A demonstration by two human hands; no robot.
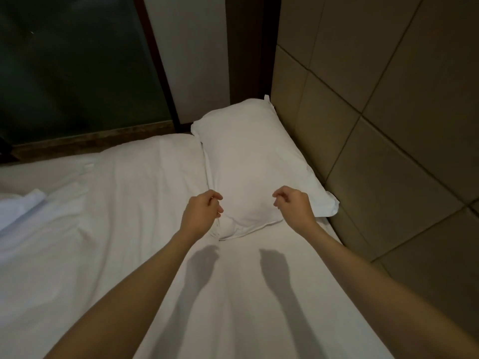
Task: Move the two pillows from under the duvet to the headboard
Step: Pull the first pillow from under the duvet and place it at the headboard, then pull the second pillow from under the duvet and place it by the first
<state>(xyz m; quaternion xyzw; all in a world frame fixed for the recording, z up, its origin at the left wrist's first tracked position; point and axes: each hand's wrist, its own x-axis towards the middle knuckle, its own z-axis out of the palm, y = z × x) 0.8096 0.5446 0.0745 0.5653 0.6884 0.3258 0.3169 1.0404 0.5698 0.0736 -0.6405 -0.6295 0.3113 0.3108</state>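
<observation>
You see a pillow in soft matt white cloth, faintly creased, on a wrinkled matt white sheet; at right the headboard looks like smooth padded beige panels with a dull sheen; upper left, dark glossy glass

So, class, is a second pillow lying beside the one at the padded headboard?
No: only one white pillow lies against the padded headboard, and the white sheet beside it holds no other pillow.

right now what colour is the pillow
Plain white pillow, no pattern; the head view shows it.
</observation>
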